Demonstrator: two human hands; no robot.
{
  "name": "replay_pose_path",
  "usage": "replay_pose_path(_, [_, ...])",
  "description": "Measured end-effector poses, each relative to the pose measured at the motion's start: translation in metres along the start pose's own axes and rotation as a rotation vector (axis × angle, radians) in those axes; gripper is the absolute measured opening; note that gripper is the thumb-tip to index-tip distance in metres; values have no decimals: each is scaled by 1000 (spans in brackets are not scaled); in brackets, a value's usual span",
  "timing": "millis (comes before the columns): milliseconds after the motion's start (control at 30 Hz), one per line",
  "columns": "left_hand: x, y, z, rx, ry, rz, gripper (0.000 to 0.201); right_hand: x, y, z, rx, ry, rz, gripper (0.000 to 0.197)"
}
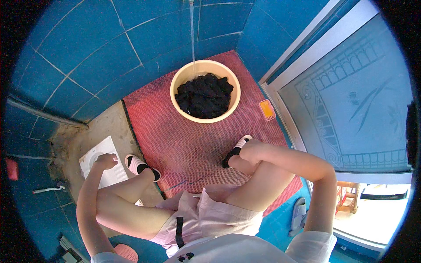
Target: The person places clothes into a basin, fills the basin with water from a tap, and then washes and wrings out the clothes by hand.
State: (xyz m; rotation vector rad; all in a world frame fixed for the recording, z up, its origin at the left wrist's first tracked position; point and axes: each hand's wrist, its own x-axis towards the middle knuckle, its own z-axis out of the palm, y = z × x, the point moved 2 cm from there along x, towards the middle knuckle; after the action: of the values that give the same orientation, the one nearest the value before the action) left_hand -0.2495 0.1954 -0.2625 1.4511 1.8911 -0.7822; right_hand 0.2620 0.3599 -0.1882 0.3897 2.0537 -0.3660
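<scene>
A cream plastic basin (237, 92) holds a heap of wet-looking black cloth (204, 96). From a tap at the top, a thin stream of water (192, 35) runs into its far side. Both hands are away from the basin. My left hand (106, 161) hangs past my left knee, above a white squat toilet (115, 172), its fingers curled in with nothing seen in them. Over my right knee droops my right hand (249, 151), near my right foot in a pink-striped slipper (242, 141). Its fingers are turned down and mostly hidden.
The basin stands on a red textured mat (175, 153). An orange bar in a pink soap dish (266, 109) lies right of it, by the frosted door (346, 96). Grey slippers (298, 215) and a pink slipper (126, 253) are near me. Blue tiled walls (87, 52) close in the far side.
</scene>
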Motion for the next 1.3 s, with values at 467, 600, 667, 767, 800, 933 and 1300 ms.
replay_pose_path(467, [-6,-2,-2,5,-56,-25,33,17,13,-1,97,287,-64,23])
replay_pose_path(600, [-5,-7,6,11,-66,-12,33,10,14,-8,190,360,-24,18])
replay_pose_path(667, [-5,-6,7,34,-85,-31,34,13,17,-9,223,320,-31,17])
replay_pose_path(767, [-7,-7,7,50,-58,-41,34,9,18,-13,235,281,-33,18])
replay_pose_path(800, [-5,-7,8,51,-55,-34,34,6,18,-14,216,276,-21,18])
replay_pose_path(933, [-6,-7,22,145,-60,10,33,8,22,-15,307,439,-70,19])
replay_pose_path(1300, [1,10,65,-266,-65,165,44,5,27,-23,333,359,-55,19])
